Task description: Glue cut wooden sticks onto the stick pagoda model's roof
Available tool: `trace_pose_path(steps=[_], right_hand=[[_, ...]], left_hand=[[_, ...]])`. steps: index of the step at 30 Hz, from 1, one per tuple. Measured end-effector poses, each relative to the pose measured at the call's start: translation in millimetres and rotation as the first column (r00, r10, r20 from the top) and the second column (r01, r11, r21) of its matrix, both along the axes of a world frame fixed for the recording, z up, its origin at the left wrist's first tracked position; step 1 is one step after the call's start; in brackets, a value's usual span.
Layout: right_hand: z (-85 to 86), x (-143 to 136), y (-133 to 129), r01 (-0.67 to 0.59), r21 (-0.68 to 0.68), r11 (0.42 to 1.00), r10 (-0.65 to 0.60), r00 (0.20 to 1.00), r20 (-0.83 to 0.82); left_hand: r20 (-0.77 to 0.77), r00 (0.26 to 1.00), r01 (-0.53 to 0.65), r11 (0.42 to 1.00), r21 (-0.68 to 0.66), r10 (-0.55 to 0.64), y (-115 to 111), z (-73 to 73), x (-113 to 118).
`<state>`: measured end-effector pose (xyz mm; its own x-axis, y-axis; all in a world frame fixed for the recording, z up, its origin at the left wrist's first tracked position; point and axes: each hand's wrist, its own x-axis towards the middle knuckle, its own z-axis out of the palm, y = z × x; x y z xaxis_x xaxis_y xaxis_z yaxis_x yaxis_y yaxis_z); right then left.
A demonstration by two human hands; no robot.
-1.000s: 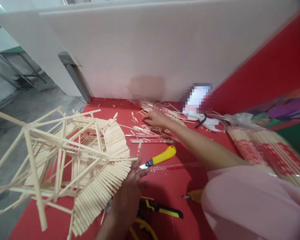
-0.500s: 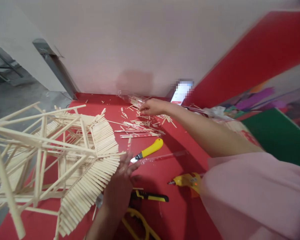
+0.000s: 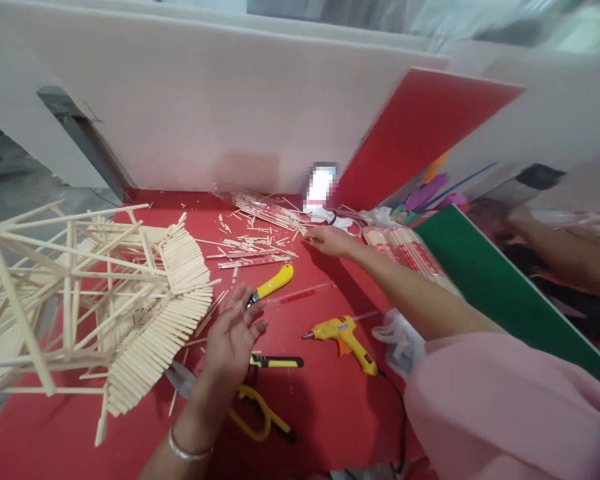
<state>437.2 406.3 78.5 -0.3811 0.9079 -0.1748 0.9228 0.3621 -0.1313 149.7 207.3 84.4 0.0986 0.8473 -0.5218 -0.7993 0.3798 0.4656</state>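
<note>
Red bench, pale panel behind.
Stick model at bench's left; left hand beside it, grip spread, empty; right hand curled near loose sticks, hold impossible to tell.

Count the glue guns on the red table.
1. The yellow glue gun lies on the red table, to the right of the left hand, nozzle toward it. Others may be hidden beneath the pink sleeve.

The wooden stick model sits at the left of the red desk, pale sticks joined in an open, angled frame with a fan-like band of close-set sticks along its right side. Short loose sticks lie scattered toward the back.
</note>
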Motion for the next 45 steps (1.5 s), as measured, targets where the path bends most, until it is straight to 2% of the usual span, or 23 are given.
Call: trace_pose_path(steps=[4,10,15,18,21,23,25,27,29,32,35,37,42,45], right_hand=[[-12.1,-6,-1,0.033,0.041,0.999,-0.029,0.995,-0.093],[-33.9,-25,21,0.046,0.022,0.999,-0.041,0.983,-0.181],[-36.2,-38,20,-0.066,0.042,0.997,0.074,0.964,-0.255],[-37.4,-41,24,-0.057,0.091,0.994,0.080,0.955,-0.284],[-25.8,-45,16,-0.005,0.144,0.990,0.049,0.950,-0.309],[-7.5,-47,-4,0.000,0.148,0.989,0.050,0.942,-0.332],[15.8,-51,-36,-0.009,0.127,0.992,0.057,0.926,-0.374],[39.6,-59,-79,-0.003,0.098,0.995,0.046,0.894,-0.445],[59.6,-73,-126,-0.010,0.123,0.992,0.071,0.860,-0.505],[76.3,-101,-190,-0.050,0.234,0.971,0.183,0.785,-0.592],[74.8,-129,-237,-0.089,0.402,0.911,0.337,0.720,-0.607],[66.5,-146,-259,-0.079,0.449,0.890,0.379,0.676,-0.632],[44.6,-181,-295,-0.058,0.375,0.925,0.342,0.556,-0.758],[37.6,-194,-308,-0.055,0.382,0.923,0.353,0.520,-0.778]], left_hand=[[0.032,0.999,0.039,0.999,-0.010,-0.038,4,-2.5,13],[0.118,0.993,0.023,0.999,-0.022,-0.020,7,-16.9,10],[0.164,0.986,0.015,0.999,-0.038,-0.009,3,-13.8,14],[0.185,0.981,0.053,0.998,0.039,-0.059,3,-17.0,16],[0.149,0.983,0.093,0.992,0.080,-0.104,2,-19.2,16],[0.088,0.990,0.100,0.992,0.081,-0.107,-1,-16.7,18],[0.014,0.996,0.085,0.992,0.097,-0.087,-5,-10.7,20],[-0.047,0.998,0.059,0.989,0.134,-0.053,-11,-2.4,22],[-0.079,0.996,0.051,0.983,0.174,-0.038,-22,6.7,22],[-0.091,0.992,0.101,0.972,0.214,-0.083,-46,19.0,14],[-0.163,0.980,0.154,0.958,0.243,-0.116,-74,26.2,-3],[-0.232,0.966,0.172,0.951,0.256,-0.112,-91,27.5,-17],[-0.363,0.916,0.274,0.924,0.265,-0.168,-127,24.7,-54],[-0.444,0.882,0.297,0.917,0.268,-0.156,-140,24.7,-66]])
